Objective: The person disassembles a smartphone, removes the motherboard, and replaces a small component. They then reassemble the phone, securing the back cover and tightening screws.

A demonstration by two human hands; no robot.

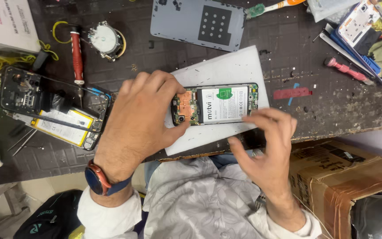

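Note:
An opened phone (217,104) lies on a white sheet (226,71), its white battery and green circuit board showing. My left hand (140,117) grips the phone's left end, thumb under it and fingers over the top edge. My right hand (266,146) hovers at the phone's lower right corner with fingers spread, its fingertips close to or touching the edge; nothing is held in it. A watch sits on my left wrist.
A second opened phone (54,108) lies at the left. A red screwdriver (77,53), a round metal part (106,40), a grey back cover (197,22), a pink tool (348,70) and phone parts (368,31) surround the sheet. A cardboard box (345,177) stands below the table edge.

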